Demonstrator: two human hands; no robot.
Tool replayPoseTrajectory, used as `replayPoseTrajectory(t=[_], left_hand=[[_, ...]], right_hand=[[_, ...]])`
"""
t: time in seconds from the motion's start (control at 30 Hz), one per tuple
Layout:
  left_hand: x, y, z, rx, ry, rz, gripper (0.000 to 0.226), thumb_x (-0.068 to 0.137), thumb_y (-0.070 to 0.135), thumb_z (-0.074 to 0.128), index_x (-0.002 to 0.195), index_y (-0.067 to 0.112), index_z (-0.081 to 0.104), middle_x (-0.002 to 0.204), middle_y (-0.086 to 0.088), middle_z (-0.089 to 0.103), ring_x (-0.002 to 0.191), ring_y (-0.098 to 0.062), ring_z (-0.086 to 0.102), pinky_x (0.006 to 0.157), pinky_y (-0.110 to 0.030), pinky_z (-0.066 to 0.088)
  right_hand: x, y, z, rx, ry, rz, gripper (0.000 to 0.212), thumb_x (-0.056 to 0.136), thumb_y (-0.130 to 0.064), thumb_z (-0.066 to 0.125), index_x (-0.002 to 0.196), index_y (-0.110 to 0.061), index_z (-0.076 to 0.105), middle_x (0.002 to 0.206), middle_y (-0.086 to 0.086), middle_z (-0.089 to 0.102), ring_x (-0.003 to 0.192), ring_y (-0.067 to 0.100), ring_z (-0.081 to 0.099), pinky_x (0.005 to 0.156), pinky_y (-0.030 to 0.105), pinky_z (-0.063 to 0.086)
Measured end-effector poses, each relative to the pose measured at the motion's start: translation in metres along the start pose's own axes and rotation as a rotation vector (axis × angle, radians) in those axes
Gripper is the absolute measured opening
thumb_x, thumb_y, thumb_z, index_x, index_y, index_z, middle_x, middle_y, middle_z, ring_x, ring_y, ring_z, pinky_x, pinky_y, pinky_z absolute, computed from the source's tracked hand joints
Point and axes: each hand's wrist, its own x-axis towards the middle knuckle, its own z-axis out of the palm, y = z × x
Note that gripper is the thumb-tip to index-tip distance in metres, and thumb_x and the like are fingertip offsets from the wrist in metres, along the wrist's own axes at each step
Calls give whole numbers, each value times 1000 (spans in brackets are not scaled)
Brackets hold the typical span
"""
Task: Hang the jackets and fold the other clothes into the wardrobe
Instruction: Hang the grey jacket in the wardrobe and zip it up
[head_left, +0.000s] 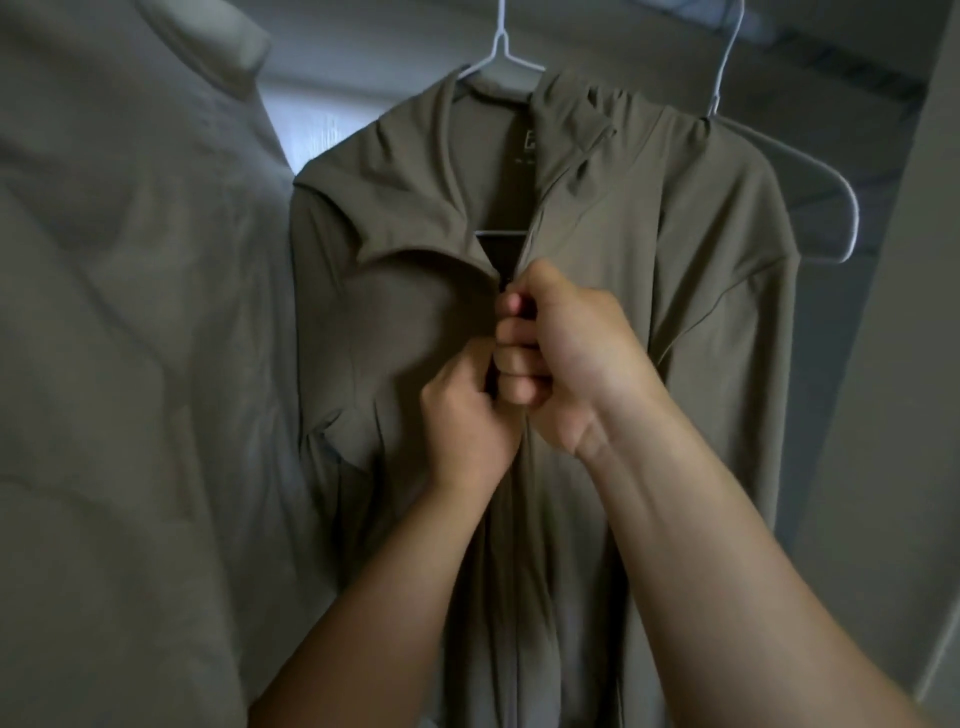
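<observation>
An olive-brown zip jacket (649, 270) hangs on a white hanger (501, 49) inside the wardrobe, facing me. Its front is zipped below my hands and open above them, with the collar flaps spread apart. My right hand (561, 353) is curled into a fist at the zip line at chest height, pinching the jacket's front there; the zip pull itself is hidden by my fingers. Just below and to the left, my left hand (467, 415) grips the jacket's left front edge beside the zip.
A pale grey garment (119, 312) hangs close on the left, filling that side. A second white hanger (826, 192), bare on its right end, sits behind the jacket's right shoulder. The wardrobe's side wall (914, 364) rises at the right.
</observation>
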Motion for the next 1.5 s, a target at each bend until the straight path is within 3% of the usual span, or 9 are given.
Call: replayPoseTrajectory(t=[0.2, 0.4, 0.53, 0.7, 1.03, 1.2, 1.27, 1.37, 1.5], left_hand=[[0, -17, -2, 85, -71, 37, 16, 86, 17, 68, 72, 12, 63, 65, -9, 64, 60, -30, 60, 54, -35, 42], [34, 4, 2, 2, -14, 77, 6, 79, 22, 64, 84, 19, 62, 70, -5, 67, 65, -24, 61, 58, -31, 42], [34, -1, 0, 117, -17, 152, 10, 81, 1, 74, 77, 7, 66, 68, -12, 67, 62, -34, 64, 50, -36, 45], [25, -7, -2, 132, -26, 221, 29, 96, 26, 55, 76, 8, 65, 65, -11, 63, 60, -25, 56, 54, -26, 31], [33, -14, -1, 193, -113, 323, 31, 96, 34, 55, 71, 15, 56, 64, -8, 59, 60, -29, 56, 54, -36, 36], [103, -22, -18, -90, 172, -205, 44, 94, 45, 37, 97, 14, 69, 80, -5, 71, 73, -26, 68, 72, -40, 55], [138, -21, -25, -141, 232, -313, 48, 98, 43, 36, 100, 8, 68, 75, -5, 69, 64, -21, 68, 66, -35, 55], [182, -10, -28, -247, 112, -536, 55, 102, 54, 37, 88, 10, 66, 71, -6, 70, 53, -16, 66, 58, -31, 51], [216, 15, -27, -511, -101, -818, 45, 93, 54, 58, 107, 13, 68, 93, -8, 75, 77, -26, 75, 57, -28, 58]], right_hand=[[12, -9, 7, -70, 73, -55, 36, 100, -23, 42, 65, -17, 44, 41, -5, 34, 29, 9, 23, 34, 14, 17], [11, -5, 11, 26, 33, -97, 32, 99, -20, 41, 67, -16, 44, 44, -5, 31, 32, 8, 21, 33, 15, 17], [16, -21, 16, 25, 55, -83, 34, 97, -17, 39, 63, -17, 41, 43, -5, 30, 30, 8, 18, 34, 13, 16], [20, -40, 19, -35, 41, -161, 35, 98, -20, 38, 64, -19, 41, 44, -5, 30, 33, 10, 19, 37, 17, 16], [33, -46, 10, -152, -38, -258, 31, 98, -24, 38, 67, -20, 42, 50, -5, 30, 40, 11, 19, 42, 22, 11], [41, -43, -12, -289, -30, -287, 32, 95, -28, 44, 64, -20, 49, 53, -2, 31, 41, 12, 21, 41, 22, 14], [46, -46, -18, -484, 114, -366, 46, 98, -40, 46, 60, -18, 58, 48, -1, 41, 39, 14, 35, 43, 24, 25], [57, -53, -26, -808, 397, -574, 59, 99, -51, 43, 64, -10, 65, 56, 2, 62, 62, 23, 61, 61, 32, 45], [72, -69, -31, -1134, 653, -817, 27, 95, -43, 46, 90, -23, 63, 95, 4, 66, 97, 28, 58, 84, 42, 50]])
